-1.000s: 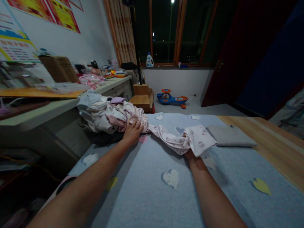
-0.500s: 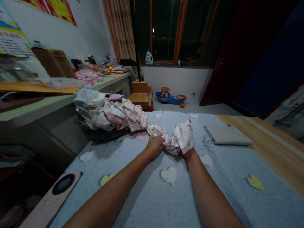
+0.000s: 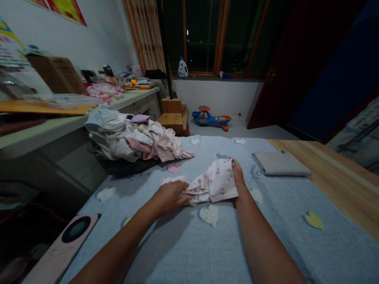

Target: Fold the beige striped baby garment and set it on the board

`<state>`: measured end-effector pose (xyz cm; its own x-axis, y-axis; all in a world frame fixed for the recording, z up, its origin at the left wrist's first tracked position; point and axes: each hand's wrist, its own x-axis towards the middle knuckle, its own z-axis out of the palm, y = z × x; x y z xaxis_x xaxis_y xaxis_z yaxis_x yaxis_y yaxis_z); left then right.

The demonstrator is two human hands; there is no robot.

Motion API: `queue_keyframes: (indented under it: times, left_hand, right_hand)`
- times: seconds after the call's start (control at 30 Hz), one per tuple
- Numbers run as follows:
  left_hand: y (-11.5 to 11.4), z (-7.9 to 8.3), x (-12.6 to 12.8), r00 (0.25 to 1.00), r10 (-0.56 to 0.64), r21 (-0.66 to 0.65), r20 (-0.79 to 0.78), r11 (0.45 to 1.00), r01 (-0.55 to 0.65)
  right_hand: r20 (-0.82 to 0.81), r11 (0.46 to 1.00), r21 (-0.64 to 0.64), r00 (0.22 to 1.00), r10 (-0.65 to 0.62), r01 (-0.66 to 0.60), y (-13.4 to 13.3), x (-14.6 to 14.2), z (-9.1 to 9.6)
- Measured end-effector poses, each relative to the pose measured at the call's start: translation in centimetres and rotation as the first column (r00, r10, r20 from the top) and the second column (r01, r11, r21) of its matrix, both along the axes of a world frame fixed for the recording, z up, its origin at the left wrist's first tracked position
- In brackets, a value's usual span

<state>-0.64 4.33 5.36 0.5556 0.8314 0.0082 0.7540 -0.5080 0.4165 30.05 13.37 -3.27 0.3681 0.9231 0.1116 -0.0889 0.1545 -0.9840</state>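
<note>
Pink-print baby garment [image 3: 211,185] on the middle of the blue heart-patterned quilt [image 3: 177,248], stretched between the left hand [image 3: 167,199], grip closed over one end, and the right hand [image 3: 239,181], grip pinching the other edge.

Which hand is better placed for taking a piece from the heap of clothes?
Probably the left hand: it lies on the pale pink printed cloth, nearer the heap of pastel clothes, while the right hand sits at the cloth's right edge.

Dim light leaves a soft shadow beside the left hand [image 3: 168,199] (the window [image 3: 201,39] looks black). Distortion bends the frame's edges.
</note>
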Motion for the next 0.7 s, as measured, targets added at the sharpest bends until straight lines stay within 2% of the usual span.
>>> queue_keyframes:
  times: [0.07,0.13,0.2,0.27,0.37,0.47,0.6,0.7]
  left_hand:
    - [-0.1,-0.4,-1.3,0.983,0.030,-0.065,0.180,0.998,-0.019]
    - [0.4,-1.3,-2.7,0.932,0.165,-0.038,0.322,0.986,-0.161]
    - [1.3,-2.6,-4.0,0.893,0.276,0.041,0.356,0.950,-0.310]
    - [2.0,-4.2,-4.9,0.880,0.336,0.089,0.335,0.919,-0.384]
    - [2.2,-5.9,-5.2,0.897,0.315,0.055,0.309,0.936,-0.348]
    - [1.9,-6.0,-4.6,0.917,0.274,-0.013,0.291,0.959,-0.282]
    - [1.3,-4.8,-4.0,0.923,0.270,-0.209,0.273,0.953,-0.217]
    - [0.9,-3.9,-4.5,0.893,0.298,-0.384,0.338,0.910,-0.158]
  right_hand:
    - [-0.120,0.997,-0.033,0.990,-0.076,0.072,-0.3,0.7,0.3]
    - [-0.210,0.996,-0.056,0.974,-0.086,0.075,-0.7,1.0,0.7]
    - [-0.176,0.994,-0.063,0.979,-0.099,0.090,-1.0,1.4,1.2]
    - [-0.036,0.989,-0.070,0.991,-0.131,0.129,-1.1,1.8,1.6]
    - [0.224,0.991,-0.070,0.970,-0.092,0.110,-1.4,2.4,2.0]
    - [0.330,0.991,-0.134,0.941,0.074,-0.030,-1.8,2.4,2.2]
    - [0.296,0.958,-0.223,0.924,0.242,-0.179,-2.5,1.5,2.4]
    - [0.091,0.940,-0.205,0.951,0.295,-0.272,-2.9,1.1,3.0]
